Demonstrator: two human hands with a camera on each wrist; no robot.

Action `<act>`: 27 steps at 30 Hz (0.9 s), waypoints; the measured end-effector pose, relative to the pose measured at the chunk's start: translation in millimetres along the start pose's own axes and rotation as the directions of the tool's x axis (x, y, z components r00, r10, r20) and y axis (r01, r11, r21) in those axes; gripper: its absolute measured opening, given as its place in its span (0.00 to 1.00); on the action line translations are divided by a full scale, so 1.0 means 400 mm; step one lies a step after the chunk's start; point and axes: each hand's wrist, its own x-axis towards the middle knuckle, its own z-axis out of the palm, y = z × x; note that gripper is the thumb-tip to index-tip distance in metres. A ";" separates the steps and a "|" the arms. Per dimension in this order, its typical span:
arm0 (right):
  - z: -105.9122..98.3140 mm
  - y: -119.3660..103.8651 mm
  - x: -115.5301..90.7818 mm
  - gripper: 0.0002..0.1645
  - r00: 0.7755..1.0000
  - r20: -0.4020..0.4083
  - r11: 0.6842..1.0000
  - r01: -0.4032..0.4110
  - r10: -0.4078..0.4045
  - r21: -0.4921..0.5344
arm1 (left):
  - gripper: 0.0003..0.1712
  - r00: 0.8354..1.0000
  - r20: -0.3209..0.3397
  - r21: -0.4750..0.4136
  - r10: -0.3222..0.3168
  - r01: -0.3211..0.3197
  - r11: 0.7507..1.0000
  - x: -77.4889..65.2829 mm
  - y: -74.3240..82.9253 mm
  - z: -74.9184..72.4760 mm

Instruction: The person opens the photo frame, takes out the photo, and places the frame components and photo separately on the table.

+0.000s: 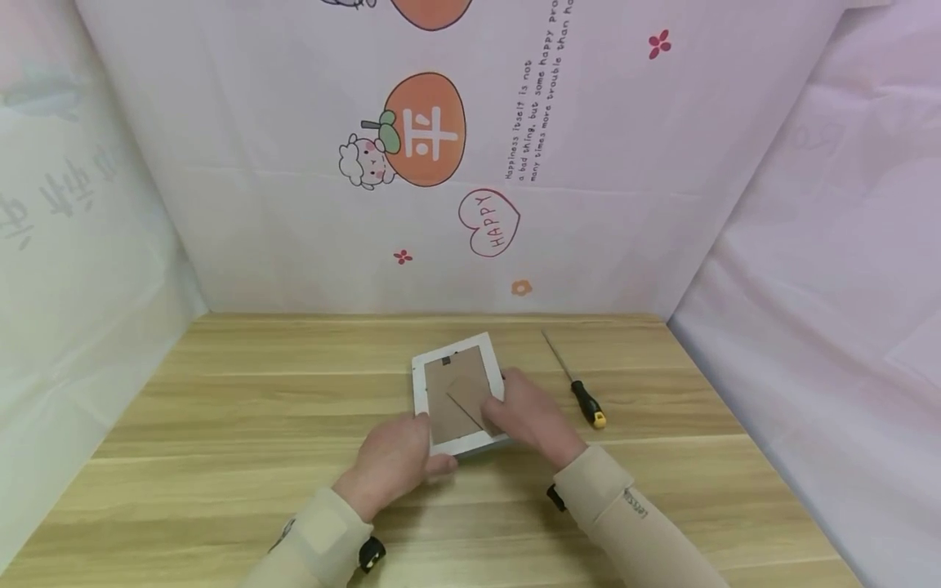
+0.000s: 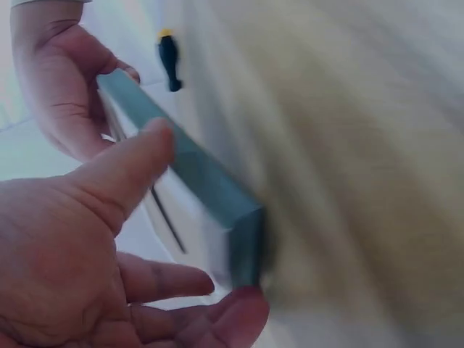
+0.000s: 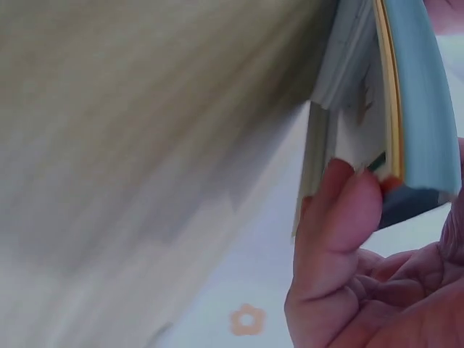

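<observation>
A picture frame (image 1: 453, 445) is tilted in both hands above the table, its brown backing board (image 1: 448, 408) facing up inside a white border. A thin dark line crosses the board, and a small dark piece (image 1: 446, 360) sits near its top. My left hand (image 1: 393, 461) grips the lower left side; in the left wrist view its thumb lies along the blue-green edge (image 2: 206, 177), fingers near the corner. My right hand (image 1: 525, 412) holds the right side, thumb over the backing. The right wrist view shows its fingertips (image 3: 355, 199) curled at the frame's underside.
On the wooden table (image 1: 257, 425), right of the frame, lies a screwdriver (image 1: 586, 402) with a black and yellow handle, its shaft pointing away. White printed cloth (image 1: 294, 237) hangs behind the table, and white sheets stand at both sides.
</observation>
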 end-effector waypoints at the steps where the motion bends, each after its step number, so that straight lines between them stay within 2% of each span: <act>1: -0.003 -0.008 -0.003 0.25 1.000 -0.011 1.000 0.007 -0.007 -0.007 | 0.26 1.000 -0.025 -0.008 0.006 -0.006 1.000 0.003 0.004 -0.007; 4: -0.010 -0.033 -0.014 0.24 0.999 -0.041 0.999 0.031 -0.033 -0.031 | 0.23 0.993 -0.112 -0.063 0.045 -0.052 0.997 0.016 0.017 -0.031; 7: -0.016 -0.057 -0.023 0.25 0.995 -0.075 0.996 0.062 -0.067 -0.069 | 0.20 0.989 -0.136 -0.178 0.055 -0.079 0.981 0.033 0.030 -0.052; 11: -0.020 -0.085 -0.030 0.25 0.989 -0.110 0.986 0.083 -0.100 -0.147 | 0.24 0.995 -0.096 -0.307 0.004 -0.034 0.951 0.053 0.043 -0.067; 14: -0.028 -0.109 -0.039 0.26 0.986 -0.116 0.977 0.093 -0.117 -0.190 | 0.24 0.997 -0.076 -0.336 -0.023 -0.004 0.942 0.063 0.048 -0.071; 18: -0.037 -0.136 -0.051 0.25 0.975 -0.126 0.962 0.153 -0.184 -0.227 | 0.24 0.998 -0.049 -0.385 -0.044 0.022 0.923 0.067 0.050 -0.074; 22: -0.036 -0.152 -0.058 0.23 0.948 -0.162 0.936 0.224 -0.274 -0.270 | 0.23 0.998 -0.020 -0.441 -0.065 0.050 0.896 0.065 0.046 -0.083; 27: -0.030 -0.171 -0.071 0.16 0.893 -0.213 0.885 0.309 -0.395 -0.348 | 0.21 0.997 -0.008 -0.471 -0.075 0.063 0.880 0.062 0.040 -0.099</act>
